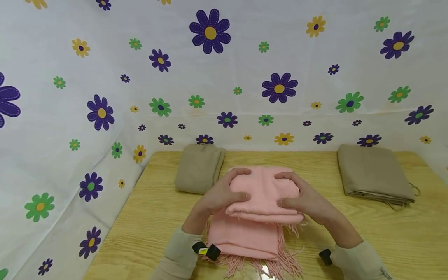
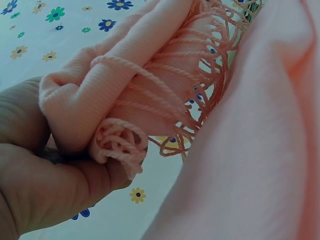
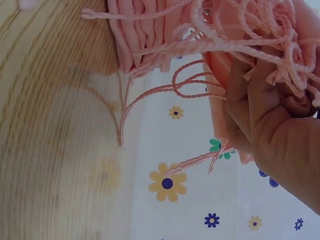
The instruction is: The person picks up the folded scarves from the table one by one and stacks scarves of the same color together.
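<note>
Both hands grip a folded pink scarf by its left and right sides in the head view, thumbs on top. My left hand curls round its left side; the left wrist view shows the thumb and fingers pinching the folded edge. My right hand holds the right side, and in the right wrist view twisted fringe strands hang over its fingers. Beneath and nearer the body, a second folded pink layer lies on the table, fringes spread out. Whether the two pink pieces are joined, I cannot tell.
A folded beige cloth lies at the back left of the wooden table. Another beige cloth, with loose strings at its near edge, lies at the right. A white flower-patterned sheet hangs behind and to the left.
</note>
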Motion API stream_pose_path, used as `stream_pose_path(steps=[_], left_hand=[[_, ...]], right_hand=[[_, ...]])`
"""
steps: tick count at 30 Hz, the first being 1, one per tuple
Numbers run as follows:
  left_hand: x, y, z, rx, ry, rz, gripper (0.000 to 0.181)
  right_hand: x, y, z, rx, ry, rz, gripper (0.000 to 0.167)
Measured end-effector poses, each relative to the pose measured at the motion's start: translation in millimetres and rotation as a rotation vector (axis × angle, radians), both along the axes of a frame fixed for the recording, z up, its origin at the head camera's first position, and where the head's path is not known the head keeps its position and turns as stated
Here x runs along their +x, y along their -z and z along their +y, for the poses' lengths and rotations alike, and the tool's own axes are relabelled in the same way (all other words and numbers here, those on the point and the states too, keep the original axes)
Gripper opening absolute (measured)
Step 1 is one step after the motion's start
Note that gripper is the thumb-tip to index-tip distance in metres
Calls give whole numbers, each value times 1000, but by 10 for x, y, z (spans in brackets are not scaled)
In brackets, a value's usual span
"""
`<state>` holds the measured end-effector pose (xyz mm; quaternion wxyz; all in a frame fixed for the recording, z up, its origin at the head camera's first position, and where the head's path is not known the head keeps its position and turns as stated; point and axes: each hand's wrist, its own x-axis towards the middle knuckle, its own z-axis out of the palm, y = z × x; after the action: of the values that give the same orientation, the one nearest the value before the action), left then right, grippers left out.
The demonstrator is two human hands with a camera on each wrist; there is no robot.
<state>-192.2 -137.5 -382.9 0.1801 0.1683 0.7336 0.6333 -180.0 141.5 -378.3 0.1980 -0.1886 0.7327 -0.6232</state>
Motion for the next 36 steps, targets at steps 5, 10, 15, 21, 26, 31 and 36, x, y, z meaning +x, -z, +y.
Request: stream_pose_path(steps=[5,10,15,21,26,31,36], left_hand=[[33,-4,-24,0,-6,-4,63],[77,-47,-60,4,-5,-14,64],[128,-88,-97,-11,-10,1,64],[170,-72,-162,-28,-5,21,64],[209,-67,-213,-35,2,47,64],[262,-99,-252,-32,8,49,64],[316,-137,-275,-22,22,52,63]], right_hand=[[18,15,-17,-24,-19,-19,64],[44,-8,-42,-38,-40,-11,65],[91,-60,-78,10,-40,21,61],[150,-88,-109,53,-54,63,58],[192,-96,-127,58,-79,65,57],[246,-105,-149,77,-90,83,58],[306,-118,-166,76,-99,88,57]])
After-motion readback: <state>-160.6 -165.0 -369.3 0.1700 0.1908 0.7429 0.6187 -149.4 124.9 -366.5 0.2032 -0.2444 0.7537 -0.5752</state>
